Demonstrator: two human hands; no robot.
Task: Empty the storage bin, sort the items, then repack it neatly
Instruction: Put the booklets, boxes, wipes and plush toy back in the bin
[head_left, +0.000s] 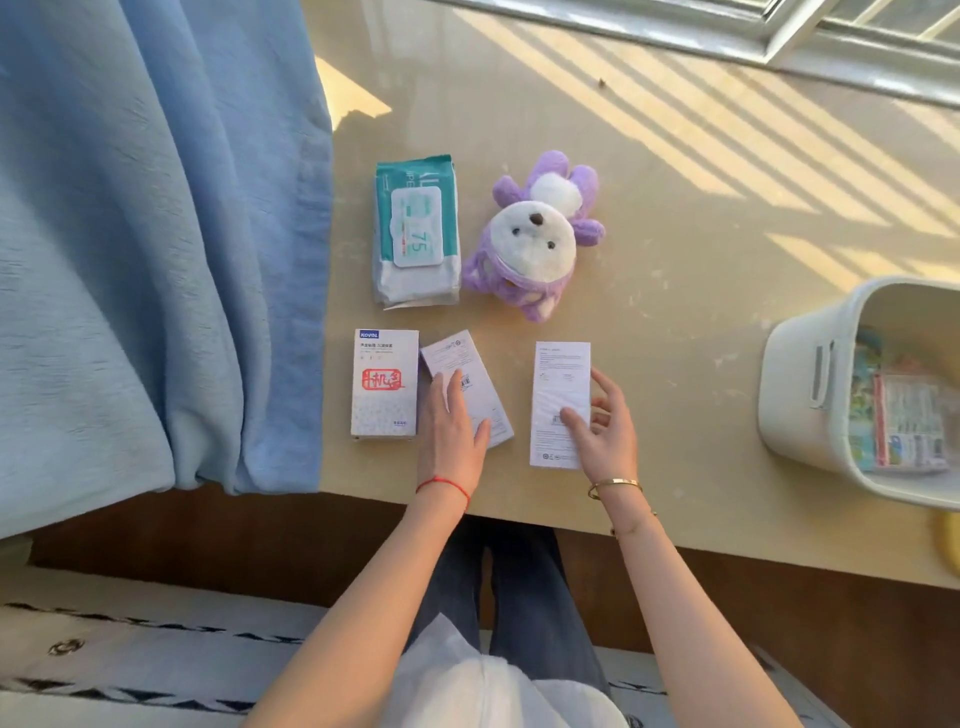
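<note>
Head view, looking down on a beige table (675, 218) in slatted sunlight. Emptying well along but not finished, by the look of it: five items out, laid in two loose rows to the left of the white storage bin (810, 384); inside the bin, at least two colourful flat packets (904, 415), not yet removed. Farthest from the bin, beside a blue curtain (156, 234), a teal-and-white pack of wipes (417, 231) with a purple-and-white plush toy (535, 239) just beside it on the bin side. Nearer the table edge, a white box with a red stamp-like mark (384, 383), then a slim white box (467, 387) lying askew, then a second slim white box (560, 402), closest of the three to the bin yet well apart from it. Left hand (452, 431) flat and spread, palm down on the askew box, pressing rather than gripping. Right hand (605, 423) half open, thumb on the face and fingers along the right edge of the second slim box, seemingly squaring it up; whether lifted or resting, cannot tell. Sorting apparently under way: boxes grouped together, soft goods behind. Remaining, on this reading: the last packets out, then the whole repacking. Bin itself: smooth white plastic, rounded corners, slotted handle facing the boxes, partly cut off by the frame.
</note>
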